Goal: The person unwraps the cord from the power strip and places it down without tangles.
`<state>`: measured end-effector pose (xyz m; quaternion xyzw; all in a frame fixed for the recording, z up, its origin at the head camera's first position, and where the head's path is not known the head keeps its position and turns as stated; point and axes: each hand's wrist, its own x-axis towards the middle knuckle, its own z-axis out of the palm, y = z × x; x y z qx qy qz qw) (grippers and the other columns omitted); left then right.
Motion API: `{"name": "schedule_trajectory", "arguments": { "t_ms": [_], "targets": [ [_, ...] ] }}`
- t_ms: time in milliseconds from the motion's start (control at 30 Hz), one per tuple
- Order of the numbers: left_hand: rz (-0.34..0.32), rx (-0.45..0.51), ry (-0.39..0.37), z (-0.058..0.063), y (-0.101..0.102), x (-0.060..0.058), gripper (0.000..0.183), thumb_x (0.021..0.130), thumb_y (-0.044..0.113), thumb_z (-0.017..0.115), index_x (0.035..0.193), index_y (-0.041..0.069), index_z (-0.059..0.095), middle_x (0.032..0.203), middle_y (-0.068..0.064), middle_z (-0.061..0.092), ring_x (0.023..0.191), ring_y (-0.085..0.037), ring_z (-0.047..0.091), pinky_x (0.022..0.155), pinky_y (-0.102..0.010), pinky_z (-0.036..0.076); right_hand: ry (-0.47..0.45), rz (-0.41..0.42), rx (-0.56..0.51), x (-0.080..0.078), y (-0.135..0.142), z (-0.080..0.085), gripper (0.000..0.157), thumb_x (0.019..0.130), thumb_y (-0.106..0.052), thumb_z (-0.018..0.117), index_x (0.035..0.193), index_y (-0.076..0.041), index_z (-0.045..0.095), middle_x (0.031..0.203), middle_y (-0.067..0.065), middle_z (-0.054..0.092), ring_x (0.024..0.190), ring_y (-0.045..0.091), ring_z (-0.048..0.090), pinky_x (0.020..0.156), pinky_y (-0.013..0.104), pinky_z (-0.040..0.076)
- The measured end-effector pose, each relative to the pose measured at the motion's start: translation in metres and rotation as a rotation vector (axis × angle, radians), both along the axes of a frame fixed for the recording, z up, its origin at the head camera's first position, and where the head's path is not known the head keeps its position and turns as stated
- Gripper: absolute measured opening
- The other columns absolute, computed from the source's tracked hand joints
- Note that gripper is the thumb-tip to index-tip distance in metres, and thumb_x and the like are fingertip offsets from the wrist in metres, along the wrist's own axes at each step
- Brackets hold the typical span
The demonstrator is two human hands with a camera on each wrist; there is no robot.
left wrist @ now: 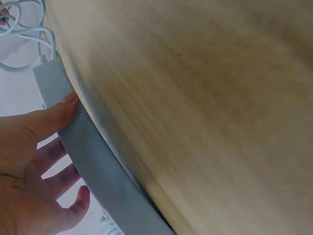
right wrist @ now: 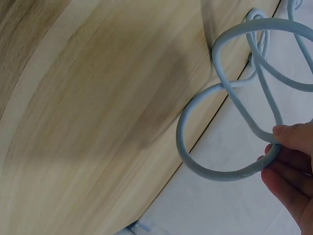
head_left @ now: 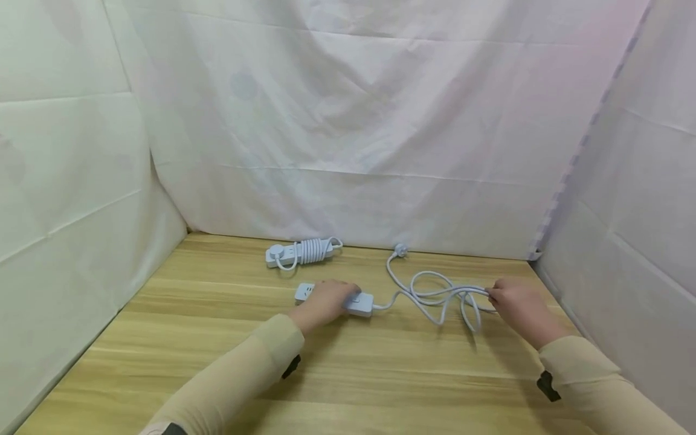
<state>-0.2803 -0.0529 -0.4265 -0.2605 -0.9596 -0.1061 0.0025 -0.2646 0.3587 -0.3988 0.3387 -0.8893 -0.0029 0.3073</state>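
A white power strip (head_left: 361,305) lies on the wooden table with my left hand (head_left: 325,302) over its middle. In the left wrist view, the thumb and fingers hold the strip (left wrist: 100,152) across its sides. From its right end a white cord (head_left: 399,293) runs off in loose, overlapping loops. At the right of these loops, my right hand (head_left: 522,307) pinches the cord. The right wrist view shows the thumb and fingertips on the cord (right wrist: 210,174), with a loop hanging from the grip. The cord's plug (head_left: 400,249) rests near the table's back edge.
Behind my left hand lies a second white power strip (head_left: 272,260), its cord (head_left: 312,251) wound tightly around it and its plug (head_left: 277,250) on top. White cloth (head_left: 348,121) hangs along the back and both sides of the wooden table (head_left: 380,380).
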Motion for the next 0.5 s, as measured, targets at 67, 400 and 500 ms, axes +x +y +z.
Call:
{"name": "schedule_trajectory", "arguments": {
  "t_ms": [67, 400, 500],
  "targets": [
    [-0.004, -0.027, 0.016, -0.003, 0.0, -0.004, 0.053, 0.076, 0.017, 0.083, 0.125, 0.016, 0.064, 0.119, -0.002, 0.067, 0.106, -0.025, 0.062, 0.092, -0.047, 0.045, -0.004, 0.017, 0.009, 0.0, -0.004, -0.002, 0.02, 0.062, 0.006, 0.084, 0.076, -0.002, 0.071, 0.065, -0.001, 0.051, 0.05, 0.013, 0.048, 0.044, 0.028, 0.04],
    [-0.016, -0.102, 0.071, -0.005, 0.01, -0.014, 0.05, 0.072, 0.024, 0.087, 0.118, 0.016, 0.069, 0.105, -0.002, 0.069, 0.095, -0.02, 0.063, 0.081, -0.037, 0.051, -0.215, -0.054, 0.006, 0.013, -0.017, -0.009, 0.024, 0.068, 0.003, 0.081, 0.062, -0.012, 0.064, 0.063, -0.01, 0.043, 0.053, 0.004, 0.036, 0.046, 0.026, 0.037],
    [-0.003, -0.122, 0.074, -0.003, 0.015, -0.017, 0.05, 0.072, 0.023, 0.087, 0.118, 0.017, 0.069, 0.106, -0.001, 0.069, 0.096, -0.02, 0.063, 0.082, -0.037, 0.05, -0.261, -0.072, 0.021, 0.011, -0.023, -0.006, 0.023, 0.071, 0.002, 0.08, 0.062, -0.012, 0.064, 0.063, -0.009, 0.042, 0.053, 0.005, 0.035, 0.047, 0.027, 0.037]
  ]
}}
